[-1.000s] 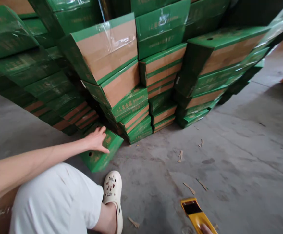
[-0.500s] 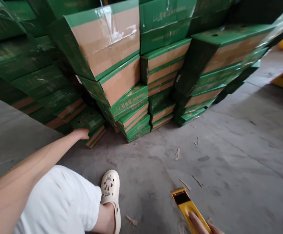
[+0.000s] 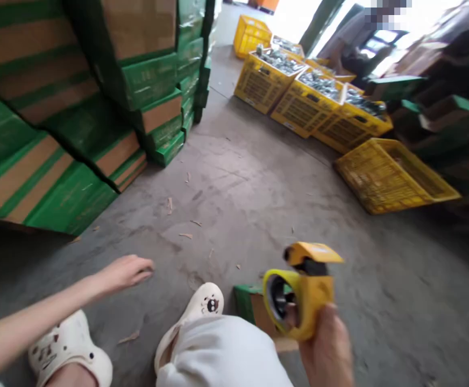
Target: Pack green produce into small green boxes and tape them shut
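Observation:
My right hand (image 3: 331,336) grips a yellow tape dispenser (image 3: 319,301), its fingers wrapped round the handle. On the dispenser sits a roll of yellow tape (image 3: 272,303), tilted toward the left. Below it, a small green and brown cardboard box (image 3: 263,310) shows on the floor, partly hidden by the tape and my leg. To the left, my left hand (image 3: 125,272) hangs over the floor with loosely bent fingers and nothing visible in it. Stacked green and brown boxes (image 3: 69,193) stand beyond that hand, apart from it.
Yellow crates (image 3: 299,110) filled with metal parts stand at the back. Nearer, another yellow crate (image 3: 379,185) is tilted. Dark stacked boxes (image 3: 456,115) line the right. Cardboard scraps (image 3: 170,205) litter the concrete floor. A person (image 3: 345,40) is at the back right.
The view has swung right, bringing the yellow crates in. My left hand has come away from a low box in the stack. The tape dispenser has come up higher in my right hand.

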Tool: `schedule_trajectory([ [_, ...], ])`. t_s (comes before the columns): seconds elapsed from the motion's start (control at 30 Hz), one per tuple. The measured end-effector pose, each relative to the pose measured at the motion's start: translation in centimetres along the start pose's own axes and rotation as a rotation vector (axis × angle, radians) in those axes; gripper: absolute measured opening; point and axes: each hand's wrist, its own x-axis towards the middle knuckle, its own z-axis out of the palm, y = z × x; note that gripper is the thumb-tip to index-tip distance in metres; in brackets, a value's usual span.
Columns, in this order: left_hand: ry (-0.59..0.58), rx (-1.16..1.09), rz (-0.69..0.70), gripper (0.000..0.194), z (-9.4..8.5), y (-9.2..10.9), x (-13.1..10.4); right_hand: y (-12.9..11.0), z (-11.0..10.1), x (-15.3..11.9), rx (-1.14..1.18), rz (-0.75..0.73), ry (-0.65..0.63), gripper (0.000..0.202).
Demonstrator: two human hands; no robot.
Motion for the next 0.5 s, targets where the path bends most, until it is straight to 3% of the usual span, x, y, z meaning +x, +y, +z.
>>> schedule_trajectory([
  [0.07,-0.125,-0.084,0.091,0.038,2.9,9.2,6.7,-1.2,-4.1,0.4,0.077,-0.087,0.159,0.079],
  [0.13,-0.245,-0.120,0.217,0.063,5.9,17.4,11.7,-1.3,-7.4,0.8,0.089,-0.159,0.313,0.075],
  [0.2,-0.340,-0.032,0.340,0.092,8.9,23.3,14.8,-0.2,-10.0,1.1,0.076,-0.165,0.447,0.070],
  [0.23,-0.332,0.054,0.396,0.093,10.3,25.3,15.8,0.7,-10.9,1.2,0.070,-0.146,0.497,0.068],
  [0.3,-0.243,0.207,0.480,0.071,12.8,27.5,17.2,3.0,-12.3,1.4,0.055,-0.090,0.541,0.064],
  [0.37,-0.167,0.299,0.512,0.041,14.6,27.9,18.0,5.3,-12.9,1.7,0.029,-0.040,0.531,0.060],
  [0.5,-0.163,0.321,0.482,0.031,15.3,27.4,19.1,7.1,-11.7,2.5,0.072,0.027,0.469,0.056],
])
